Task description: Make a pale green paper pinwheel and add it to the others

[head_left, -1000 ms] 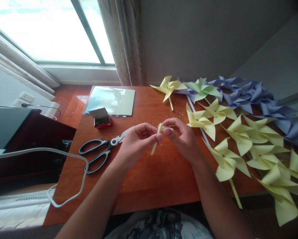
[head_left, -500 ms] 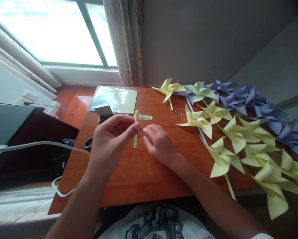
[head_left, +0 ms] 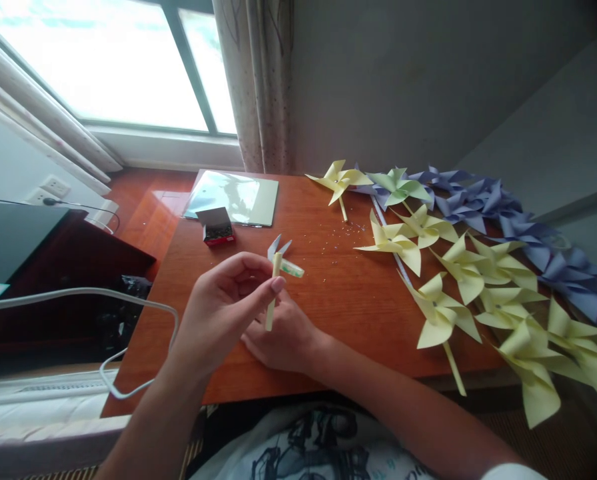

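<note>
My left hand [head_left: 223,300] pinches a short pale-yellow paper stick [head_left: 272,307] between thumb and fingers, above the table. From its upper part a strip of clear tape with green marks [head_left: 292,269] sticks out to the right. My right hand [head_left: 283,337] is closed behind and below the left, partly hidden by it. A pair of scissors [head_left: 280,248] is in the right hand; the spread blades show just above the stick's top, while the handles are hidden behind my hands.
Several yellow paper pinwheels [head_left: 438,310] lie along the table's right side, with a green one [head_left: 397,186] and purple ones [head_left: 483,200] behind. A small open box [head_left: 217,227] stands before a shiny flat packet [head_left: 233,198]. A white cable [head_left: 173,327] crosses the left edge.
My right hand has moved left and down behind the left hand and taken up the scissors from the table. The paper stick is lower, and its tape strip now tilts downward.
</note>
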Tool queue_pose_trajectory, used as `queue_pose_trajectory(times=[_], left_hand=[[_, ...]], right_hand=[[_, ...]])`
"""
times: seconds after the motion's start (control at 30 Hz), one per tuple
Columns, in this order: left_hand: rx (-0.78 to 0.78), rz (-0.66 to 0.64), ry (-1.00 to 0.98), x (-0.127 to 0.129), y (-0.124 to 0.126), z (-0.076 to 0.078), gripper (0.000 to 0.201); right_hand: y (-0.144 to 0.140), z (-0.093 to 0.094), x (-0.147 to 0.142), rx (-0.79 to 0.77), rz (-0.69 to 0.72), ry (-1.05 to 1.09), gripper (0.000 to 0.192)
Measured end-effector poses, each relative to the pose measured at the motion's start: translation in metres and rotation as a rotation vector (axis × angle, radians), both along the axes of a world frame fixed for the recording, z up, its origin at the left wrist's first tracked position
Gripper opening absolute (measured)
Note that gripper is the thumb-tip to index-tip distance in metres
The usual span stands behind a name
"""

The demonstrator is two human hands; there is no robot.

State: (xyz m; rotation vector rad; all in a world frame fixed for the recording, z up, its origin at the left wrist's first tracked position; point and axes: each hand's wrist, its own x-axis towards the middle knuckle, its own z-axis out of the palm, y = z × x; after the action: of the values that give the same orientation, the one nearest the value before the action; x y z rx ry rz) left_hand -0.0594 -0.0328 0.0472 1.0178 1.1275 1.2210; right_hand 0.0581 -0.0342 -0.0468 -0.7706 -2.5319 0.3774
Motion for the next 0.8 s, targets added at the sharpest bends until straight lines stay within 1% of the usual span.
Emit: queue_pose_trajectory(times=[0.07, 0.17, 0.23, 0.3, 0.37, 0.43, 0.5, 0.6, 0.67, 0.73, 0.8], left_hand=[[-0.022, -0.026, -0.012, -0.001, 0.0, -0.006, 0.026], [-0.038, -0.037, -0.04, 0.002, 0.002, -0.017, 0.025], [-0.028, -0.032, -0.044, 0.006, 0.003, -0.024, 0.023], [-0.022, -0.026, -0.033, 0.009, 0.004, -0.032, 0.02], [-0.032, -0.02, -0.036, 0.011, 0.004, -0.037, 0.02], [-0.056, -0.013, -0.047, 0.014, 0.004, -0.04, 0.024], [-0.084, -0.007, -0.044, 0.017, 0.004, -0.041, 0.028], [-0.106, 0.002, -0.005, 0.02, 0.002, -0.041, 0.031], [-0.101, 0.001, 0.016, 0.021, 0.002, -0.041, 0.031], [-0.079, 0.005, 0.03, 0.021, 0.002, -0.041, 0.031], [-0.057, 0.025, 0.039, 0.019, 0.002, -0.04, 0.033]], right_hand=[[-0.006, 0.001, 0.031, 0.037, -0.018, 0.034, 0.017], [-0.014, 0.003, 0.071, -0.04, -0.072, 0.121, 0.008], [-0.019, 0.006, 0.089, -0.095, -0.158, 0.148, 0.006], [-0.024, 0.008, 0.1, -0.131, -0.319, 0.148, 0.007], [-0.029, 0.011, 0.105, -0.145, -0.469, 0.095, 0.006], [-0.033, 0.014, 0.106, -0.145, -0.572, -0.004, 0.018], [-0.036, 0.018, 0.104, -0.146, -0.64, -0.121, 0.03], [-0.037, 0.026, 0.096, -0.161, -0.708, -0.26, 0.042], [-0.034, 0.032, 0.092, -0.183, -0.736, -0.322, 0.04], [-0.029, 0.039, 0.092, -0.23, -0.762, -0.374, 0.03], [-0.023, 0.046, 0.098, -0.325, -0.773, -0.381, 0.018]])
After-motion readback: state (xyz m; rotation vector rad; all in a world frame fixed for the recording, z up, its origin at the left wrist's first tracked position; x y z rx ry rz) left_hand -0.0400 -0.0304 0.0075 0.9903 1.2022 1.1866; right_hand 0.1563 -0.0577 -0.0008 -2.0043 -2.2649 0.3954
